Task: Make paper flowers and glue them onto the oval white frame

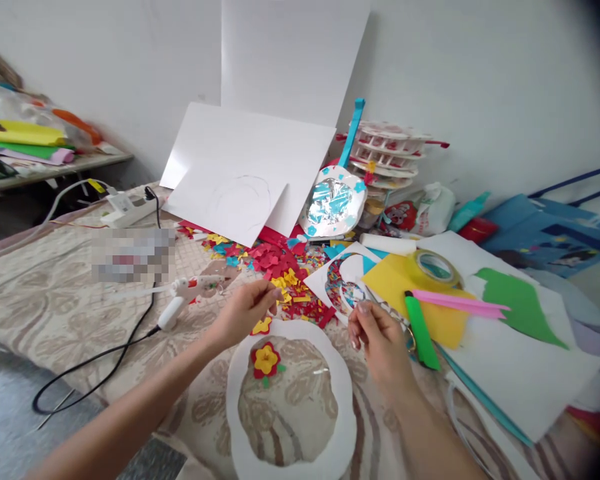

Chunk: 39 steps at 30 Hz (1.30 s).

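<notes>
My left hand point(250, 307) is closed in a pinch over the heap of paper pieces, beside some yellow paper flowers point(291, 277). Whatever its fingertips hold is too small to make out. My right hand point(380, 340) has its fingers curled together right of a white ring point(347, 407) with a clear middle; I cannot see what is in them. On the ring's upper left lies a red and yellow paper flower point(267, 361) with green bits. Another yellow flower point(261, 326) sits at the ring's top edge. Scissors point(410, 339) lie partly hidden behind my right hand.
A white glue gun point(183, 297) with a black cord lies at left, near a power strip point(129, 210). White sheets point(245, 167) lean at the back. A round silver decoration point(333, 200), a tape roll point(434, 267), a green marker point(421, 333) and coloured paper point(520, 303) crowd the right.
</notes>
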Each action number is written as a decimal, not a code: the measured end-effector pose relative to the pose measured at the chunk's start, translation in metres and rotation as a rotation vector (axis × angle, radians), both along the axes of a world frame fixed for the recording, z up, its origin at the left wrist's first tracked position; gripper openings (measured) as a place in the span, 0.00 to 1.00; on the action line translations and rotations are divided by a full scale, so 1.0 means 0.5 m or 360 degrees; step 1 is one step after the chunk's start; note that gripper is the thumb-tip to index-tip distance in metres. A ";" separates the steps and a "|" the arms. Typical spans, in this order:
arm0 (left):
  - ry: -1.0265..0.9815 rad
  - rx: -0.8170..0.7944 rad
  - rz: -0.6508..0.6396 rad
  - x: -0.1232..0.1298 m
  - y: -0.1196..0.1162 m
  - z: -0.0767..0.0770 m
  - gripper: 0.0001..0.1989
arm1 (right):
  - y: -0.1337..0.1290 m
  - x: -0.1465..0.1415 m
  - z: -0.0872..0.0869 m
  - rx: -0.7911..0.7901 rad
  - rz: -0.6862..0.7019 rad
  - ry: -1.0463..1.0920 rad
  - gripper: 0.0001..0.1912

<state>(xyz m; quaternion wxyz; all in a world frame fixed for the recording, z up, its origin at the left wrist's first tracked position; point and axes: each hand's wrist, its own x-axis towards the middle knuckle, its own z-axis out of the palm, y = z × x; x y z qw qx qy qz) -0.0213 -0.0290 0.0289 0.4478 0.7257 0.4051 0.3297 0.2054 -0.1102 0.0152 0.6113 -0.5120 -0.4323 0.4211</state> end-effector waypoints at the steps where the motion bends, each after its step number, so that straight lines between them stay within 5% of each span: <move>1: 0.0037 0.0032 0.0003 0.002 0.006 -0.001 0.15 | 0.002 0.005 -0.001 -0.0005 0.0006 -0.0050 0.17; 10: 0.0295 0.0215 -0.0073 0.037 0.051 0.007 0.14 | -0.001 0.038 -0.030 -0.0064 -0.0064 -0.0229 0.18; 23: 0.0438 0.0286 -0.0113 0.014 0.046 -0.055 0.12 | -0.007 0.027 -0.040 0.0150 0.0037 -0.0969 0.07; 34: 0.0325 0.0335 -0.0029 0.015 0.036 -0.062 0.11 | 0.007 0.186 -0.013 0.0086 -0.0414 -0.1583 0.06; 39: 0.0312 0.0370 -0.0024 0.021 0.031 -0.053 0.12 | 0.007 0.163 -0.026 0.0101 -0.0223 -0.1708 0.05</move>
